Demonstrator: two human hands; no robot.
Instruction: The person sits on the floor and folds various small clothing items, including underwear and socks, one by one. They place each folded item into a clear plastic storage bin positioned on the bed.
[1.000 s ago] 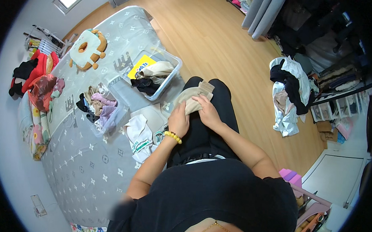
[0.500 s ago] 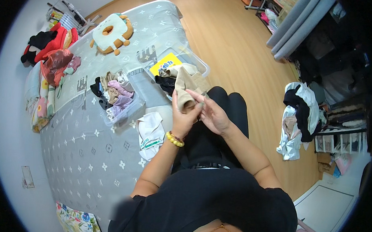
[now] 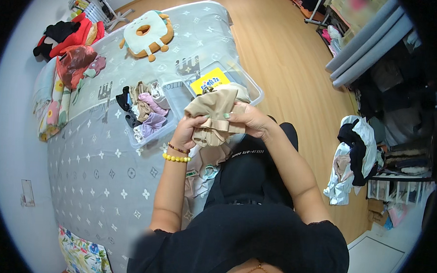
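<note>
A soft beige garment [image 3: 215, 109], its exact kind unclear, is held up in front of my lap with its bunched lower part hanging. My left hand [image 3: 185, 130] pinches its left side, thumb on top. My right hand [image 3: 251, 119] grips its right side near a straight band, also with the thumb on top. Just below lie crumpled pale pink garments [image 3: 205, 170], beside my dark-clad leg. Behind the beige garment sits a clear plastic box [image 3: 259, 95] with a yellow printed card [image 3: 211, 80] in it; the garment hides part of its contents.
Left of my hands, a second clear box [image 3: 162, 134] holds folded clothes. A toast-shaped plush [image 3: 147, 33] lies farther back on the grey bed cover [image 3: 114, 171]. White and black clothes [image 3: 349, 157] lie on the wooden floor to the right, near a shelf.
The beige garment, rolled in a tube half a second ago, is now spread between both hands, which have moved apart. Pale pink garments show by my lap where a white piece lay.
</note>
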